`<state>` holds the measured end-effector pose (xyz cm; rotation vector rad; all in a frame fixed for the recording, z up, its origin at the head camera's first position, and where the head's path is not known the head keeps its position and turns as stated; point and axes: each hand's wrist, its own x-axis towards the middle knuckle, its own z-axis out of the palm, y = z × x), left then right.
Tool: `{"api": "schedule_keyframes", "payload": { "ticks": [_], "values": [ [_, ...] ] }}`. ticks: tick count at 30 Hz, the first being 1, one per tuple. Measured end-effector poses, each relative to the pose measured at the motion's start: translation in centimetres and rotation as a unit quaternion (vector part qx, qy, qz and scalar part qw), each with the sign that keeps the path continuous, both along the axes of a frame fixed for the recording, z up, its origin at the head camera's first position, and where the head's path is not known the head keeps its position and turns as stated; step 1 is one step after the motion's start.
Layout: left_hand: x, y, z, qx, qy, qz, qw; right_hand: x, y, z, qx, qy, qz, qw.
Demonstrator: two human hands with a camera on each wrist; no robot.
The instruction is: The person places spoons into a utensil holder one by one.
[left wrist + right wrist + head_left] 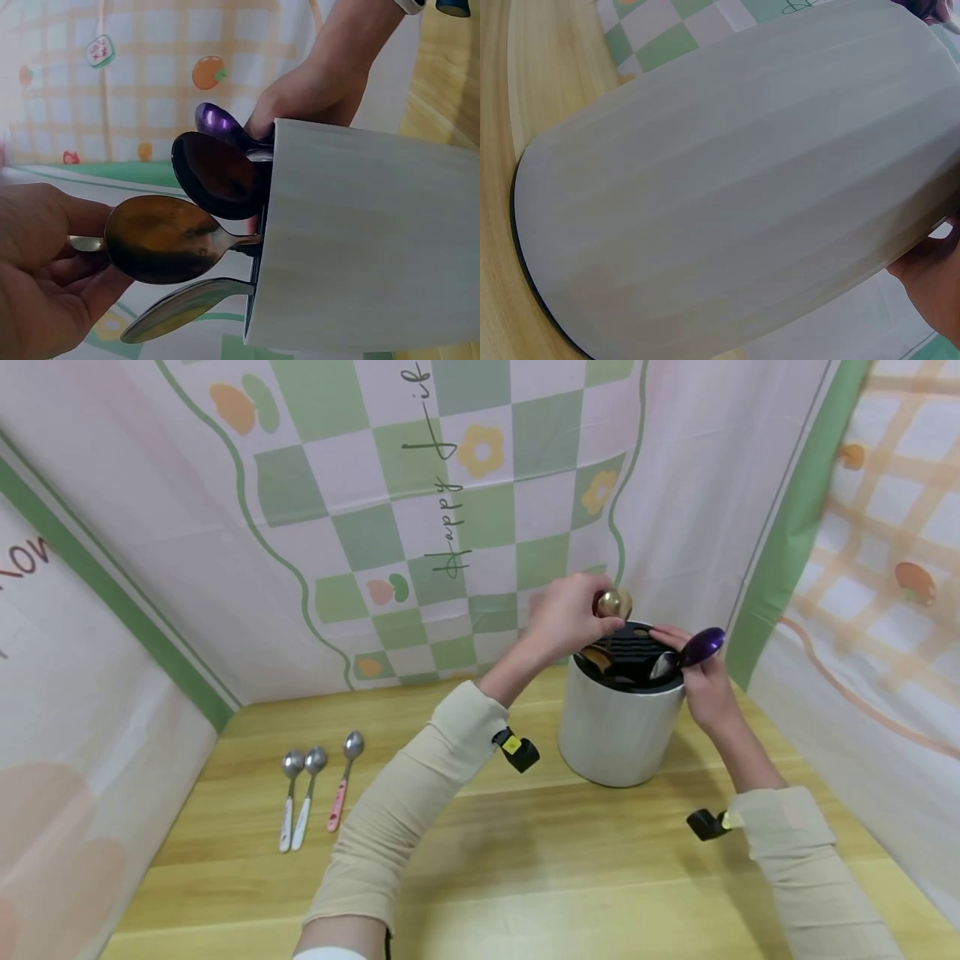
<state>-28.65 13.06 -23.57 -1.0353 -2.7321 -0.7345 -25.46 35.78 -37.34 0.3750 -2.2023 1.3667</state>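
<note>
My left hand (573,610) is over the far left rim of a white utensil holder (618,731) with a black slotted top (633,647). Its thumb and fingertips pinch a gold spoon (615,603). In the left wrist view, the gold bowl (165,240) lies in front of the fingertips, its neck running to the slots. My right hand (705,681) rests against the holder's right side, fingers extended along the rim, next to a purple spoon (702,646). A dark spoon (221,176) and a silver spoon (184,307) also stick out of the top.
Three small spoons lie at the table's left: two white-handled spoons (287,810) side by side and a pink-handled spoon (338,806). Behind the wooden table (525,877) hangs a green checked cloth (420,527); an orange-checked cloth (892,527) borders the right side.
</note>
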Motion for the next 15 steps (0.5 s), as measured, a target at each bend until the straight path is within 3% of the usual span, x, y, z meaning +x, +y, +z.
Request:
{"api": "schedule_keyframes", "payload": {
  "ticks": [7, 15],
  "values": [
    [0.1, 0.9, -0.2, -0.047, -0.014, -0.028, 0.9984, 0.1, 0.1, 0.1, -0.005, -0.015, 0.004, 1.0],
    [0.1, 1.4, 0.0, -0.097, -0.013, -0.031, 0.9947, 0.1, 0.0, 0.1, -0.006, -0.01, 0.003, 1.0]
  ]
}}
